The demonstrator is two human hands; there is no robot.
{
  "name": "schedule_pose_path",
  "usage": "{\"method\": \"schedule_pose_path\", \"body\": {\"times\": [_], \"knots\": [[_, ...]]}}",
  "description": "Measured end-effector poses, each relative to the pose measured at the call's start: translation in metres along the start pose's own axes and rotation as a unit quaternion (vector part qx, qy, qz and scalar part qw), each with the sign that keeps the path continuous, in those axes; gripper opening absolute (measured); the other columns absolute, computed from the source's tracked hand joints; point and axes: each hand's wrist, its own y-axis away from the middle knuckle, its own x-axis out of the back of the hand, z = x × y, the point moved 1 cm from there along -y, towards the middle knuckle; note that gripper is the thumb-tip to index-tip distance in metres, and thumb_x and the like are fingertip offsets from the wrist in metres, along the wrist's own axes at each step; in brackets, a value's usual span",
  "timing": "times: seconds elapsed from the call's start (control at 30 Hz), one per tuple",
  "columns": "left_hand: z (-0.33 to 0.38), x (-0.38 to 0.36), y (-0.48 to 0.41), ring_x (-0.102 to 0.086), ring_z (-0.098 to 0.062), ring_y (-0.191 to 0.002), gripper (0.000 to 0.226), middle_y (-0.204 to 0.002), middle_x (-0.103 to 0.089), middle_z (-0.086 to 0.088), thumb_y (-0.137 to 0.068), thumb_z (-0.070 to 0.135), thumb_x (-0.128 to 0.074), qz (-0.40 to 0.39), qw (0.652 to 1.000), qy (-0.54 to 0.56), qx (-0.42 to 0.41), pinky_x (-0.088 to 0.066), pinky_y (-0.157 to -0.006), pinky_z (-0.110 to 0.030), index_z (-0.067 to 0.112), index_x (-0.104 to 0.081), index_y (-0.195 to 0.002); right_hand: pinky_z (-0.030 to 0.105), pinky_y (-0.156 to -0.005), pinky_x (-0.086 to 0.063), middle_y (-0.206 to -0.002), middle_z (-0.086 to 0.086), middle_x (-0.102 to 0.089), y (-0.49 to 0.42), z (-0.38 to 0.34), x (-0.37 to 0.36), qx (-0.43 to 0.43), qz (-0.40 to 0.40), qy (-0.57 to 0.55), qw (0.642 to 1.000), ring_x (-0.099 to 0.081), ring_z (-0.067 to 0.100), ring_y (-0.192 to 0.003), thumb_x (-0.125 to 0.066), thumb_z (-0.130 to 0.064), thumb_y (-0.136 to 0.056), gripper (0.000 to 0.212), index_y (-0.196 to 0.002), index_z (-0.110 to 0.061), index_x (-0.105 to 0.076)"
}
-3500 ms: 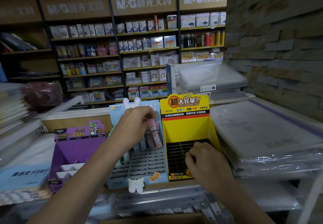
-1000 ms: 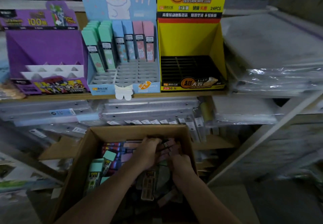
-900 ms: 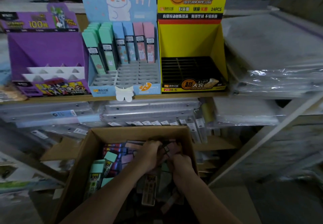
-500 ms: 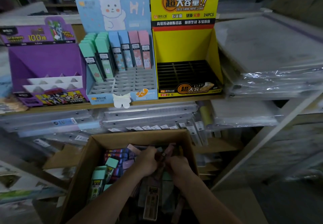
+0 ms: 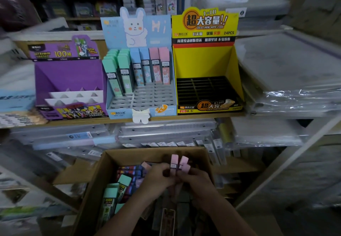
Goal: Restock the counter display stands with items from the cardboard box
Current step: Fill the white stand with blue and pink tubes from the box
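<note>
Looking down from the head view: left hand (image 5: 158,175) and right hand (image 5: 196,179) meet over the cardboard box (image 5: 96,178), fingers of both curled round a small bunch of pink cases (image 5: 174,162). The cases stand near upright, long axis pointing to the far side, caps clear of the fingers. The blue rabbit stand (image 5: 140,27) sits on the counter (image 5: 73,122), beyond and slightly left of the hands. Its pink column (image 5: 159,64) is at its right, with open slots (image 5: 147,97) in front. Judgement: the left hand is marginally nearer, and the cases need little turning before insertion.

Count: 1 cardboard box (image 5: 97,178). Above the box, 3 display stands: purple stand (image 5: 70,75), blue stand (image 5: 118,33), yellow stand (image 5: 203,60). Over the box, pink cases (image 5: 174,162): 2, possibly 3.
</note>
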Motion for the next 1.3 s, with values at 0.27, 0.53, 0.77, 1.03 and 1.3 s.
{"method": "schedule_pose_path", "body": {"times": [0.27,0.53,0.77,1.03,1.3], "knots": [[0.041,0.005,0.039,-0.074,-0.015,-0.088,0.018,-0.096,-0.08,-0.004,-0.091,0.004,-0.069,0.052,0.984,0.167,-0.038,-0.053,-0.073,-0.017,0.009,-0.077,-0.106,0.039,-0.074,-0.057,-0.084,0.022,-0.075,0.036,-0.05,-0.015,0.119,-0.049,0.081,0.988,-0.072,0.03,-0.079,-0.072,-0.005,-0.086,0.009,-0.093,-0.005,-0.079],[0.071,0.02,0.064,-0.074,-0.012,-0.099,0.027,-0.104,-0.079,-0.001,-0.091,0.011,-0.068,0.095,0.965,0.233,-0.073,-0.056,-0.081,-0.023,0.015,-0.071,-0.118,0.037,-0.074,-0.059,-0.087,0.003,-0.079,0.07,-0.091,-0.037,0.216,-0.078,0.18,0.956,-0.072,0.015,-0.079,-0.071,-0.02,-0.092,0.014,-0.094,-0.03,-0.081],[0.108,0.064,0.091,-0.076,-0.021,-0.093,0.024,-0.101,-0.079,-0.012,-0.094,0.004,-0.062,0.149,0.942,0.237,-0.183,-0.06,-0.073,-0.028,0.015,-0.071,-0.114,0.022,-0.06,-0.054,-0.078,0.0,-0.076,0.108,-0.15,-0.047,0.302,-0.122,0.224,0.919,-0.069,0.007,-0.068,-0.07,-0.031,-0.092,0.012,-0.098,-0.027,-0.079],[0.172,0.12,0.084,-0.065,-0.015,-0.062,0.009,-0.074,-0.07,-0.01,-0.096,0.024,-0.06,0.242,0.904,0.162,-0.314,-0.051,-0.056,-0.019,0.016,-0.063,-0.093,0.019,-0.053,-0.053,-0.07,0.005,-0.074,0.109,-0.256,-0.066,0.477,-0.064,0.255,0.838,-0.071,0.014,-0.06,-0.074,-0.01,-0.088,0.018,-0.101,-0.016,-0.063],[0.193,0.142,0.039,-0.071,-0.021,-0.08,0.015,-0.079,-0.07,0.005,-0.102,0.034,-0.053,0.295,0.917,0.05,-0.262,-0.057,-0.068,-0.044,0.042,-0.055,-0.09,0.023,-0.059,-0.06,-0.082,0.019,-0.067,0.062,-0.319,-0.095,0.547,-0.043,0.243,0.8,-0.073,0.018,-0.073,-0.066,-0.005,-0.094,0.005,-0.098,-0.007,-0.064]]}}
